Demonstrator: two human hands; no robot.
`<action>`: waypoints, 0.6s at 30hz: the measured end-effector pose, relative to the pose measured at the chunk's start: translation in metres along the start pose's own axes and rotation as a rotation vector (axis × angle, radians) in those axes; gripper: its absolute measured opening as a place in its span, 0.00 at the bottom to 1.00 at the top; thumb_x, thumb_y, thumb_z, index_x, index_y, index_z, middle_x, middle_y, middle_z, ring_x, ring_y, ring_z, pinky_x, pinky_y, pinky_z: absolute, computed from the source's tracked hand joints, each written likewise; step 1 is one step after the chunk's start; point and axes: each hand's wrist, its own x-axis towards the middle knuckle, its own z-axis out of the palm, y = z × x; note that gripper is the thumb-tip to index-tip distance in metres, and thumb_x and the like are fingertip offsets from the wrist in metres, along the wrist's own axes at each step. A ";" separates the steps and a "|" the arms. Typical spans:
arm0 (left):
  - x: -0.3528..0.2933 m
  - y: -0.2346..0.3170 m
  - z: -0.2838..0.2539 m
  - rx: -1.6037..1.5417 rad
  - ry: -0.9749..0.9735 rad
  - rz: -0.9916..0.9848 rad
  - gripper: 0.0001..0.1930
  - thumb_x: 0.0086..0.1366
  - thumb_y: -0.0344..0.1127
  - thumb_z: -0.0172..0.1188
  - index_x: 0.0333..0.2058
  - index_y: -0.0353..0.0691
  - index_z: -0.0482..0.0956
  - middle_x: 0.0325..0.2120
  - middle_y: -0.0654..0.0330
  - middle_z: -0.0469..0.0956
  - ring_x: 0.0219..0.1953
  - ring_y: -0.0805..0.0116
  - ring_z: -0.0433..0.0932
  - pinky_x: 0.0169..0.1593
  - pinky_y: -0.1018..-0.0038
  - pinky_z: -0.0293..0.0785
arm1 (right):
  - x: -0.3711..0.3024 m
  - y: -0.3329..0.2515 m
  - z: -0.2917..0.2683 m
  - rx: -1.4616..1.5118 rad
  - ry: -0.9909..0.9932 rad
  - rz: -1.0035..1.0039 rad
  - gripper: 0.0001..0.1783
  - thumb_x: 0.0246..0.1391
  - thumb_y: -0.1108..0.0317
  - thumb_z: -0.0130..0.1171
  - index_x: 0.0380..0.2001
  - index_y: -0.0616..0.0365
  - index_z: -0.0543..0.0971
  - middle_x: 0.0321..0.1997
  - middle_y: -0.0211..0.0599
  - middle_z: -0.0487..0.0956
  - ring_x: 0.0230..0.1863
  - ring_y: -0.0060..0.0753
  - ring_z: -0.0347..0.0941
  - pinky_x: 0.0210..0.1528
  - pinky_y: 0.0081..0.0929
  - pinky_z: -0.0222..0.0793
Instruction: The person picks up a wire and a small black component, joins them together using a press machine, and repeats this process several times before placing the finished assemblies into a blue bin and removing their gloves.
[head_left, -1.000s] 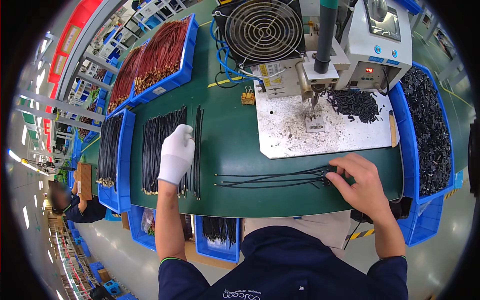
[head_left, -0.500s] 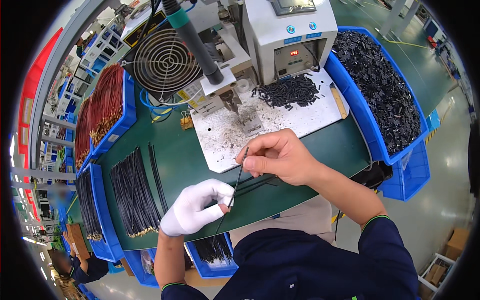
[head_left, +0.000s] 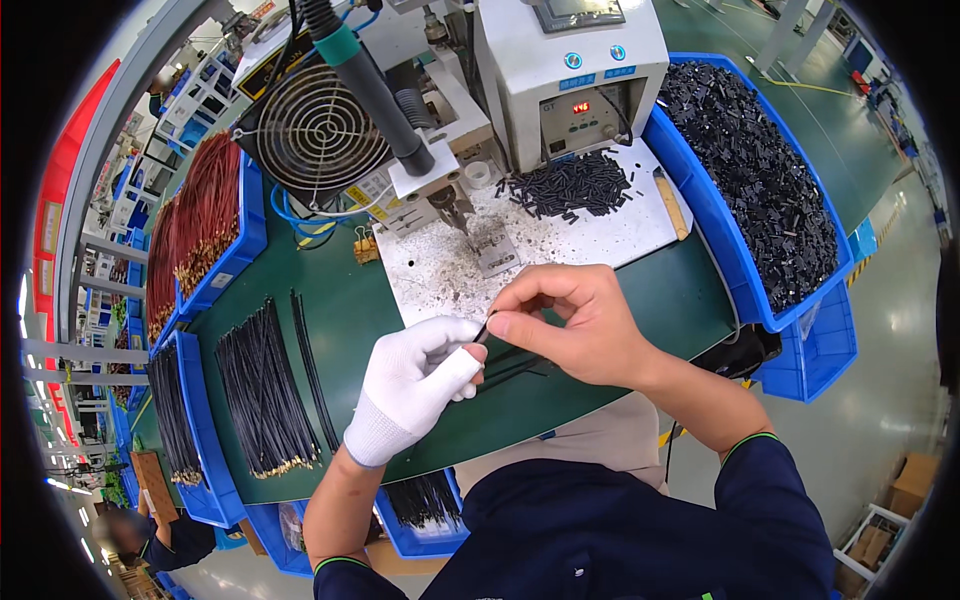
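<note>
Presently | cable, thin, black, mostly hidden | gloved left fingers clamped on it | right fingers likewise

I can't make out where the black cable ends in the right hand, and the gloved left hand hides much of it. The top edge cuts off a screen; a co-worker's head is blurred.

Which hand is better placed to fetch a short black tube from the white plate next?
Probably the right: the bare right hand is nearer the pile of short black tubes, while the white-gloved left hand sits farther off. Both hold a thin black cable.
</note>
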 end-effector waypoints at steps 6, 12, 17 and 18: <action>0.004 0.002 0.010 -0.021 0.050 0.040 0.10 0.83 0.35 0.66 0.50 0.32 0.87 0.31 0.64 0.86 0.31 0.80 0.82 0.36 0.79 0.78 | -0.008 0.005 0.005 0.074 0.013 0.019 0.03 0.70 0.76 0.72 0.42 0.65 0.89 0.41 0.31 0.88 0.42 0.17 0.81 0.44 0.24 0.77; 0.010 0.006 0.014 -0.031 0.101 0.055 0.10 0.83 0.34 0.65 0.48 0.32 0.87 0.29 0.65 0.84 0.30 0.81 0.80 0.35 0.79 0.76 | -0.011 0.002 -0.003 -0.218 -0.114 -0.063 0.05 0.67 0.74 0.73 0.43 0.62 0.88 0.39 0.34 0.87 0.36 0.23 0.79 0.40 0.25 0.75; 0.019 -0.006 0.004 0.211 0.213 0.198 0.09 0.79 0.31 0.64 0.47 0.28 0.86 0.26 0.64 0.82 0.29 0.81 0.78 0.35 0.77 0.74 | 0.018 0.017 -0.057 -1.059 0.313 -0.215 0.12 0.66 0.62 0.71 0.39 0.61 0.89 0.40 0.46 0.86 0.43 0.53 0.85 0.45 0.49 0.82; 0.023 -0.010 0.004 0.232 0.245 0.252 0.09 0.78 0.30 0.65 0.47 0.28 0.86 0.26 0.62 0.82 0.29 0.79 0.78 0.36 0.77 0.75 | 0.023 0.019 -0.064 -1.059 0.312 -0.217 0.12 0.66 0.62 0.71 0.39 0.61 0.89 0.40 0.46 0.86 0.43 0.53 0.85 0.45 0.49 0.82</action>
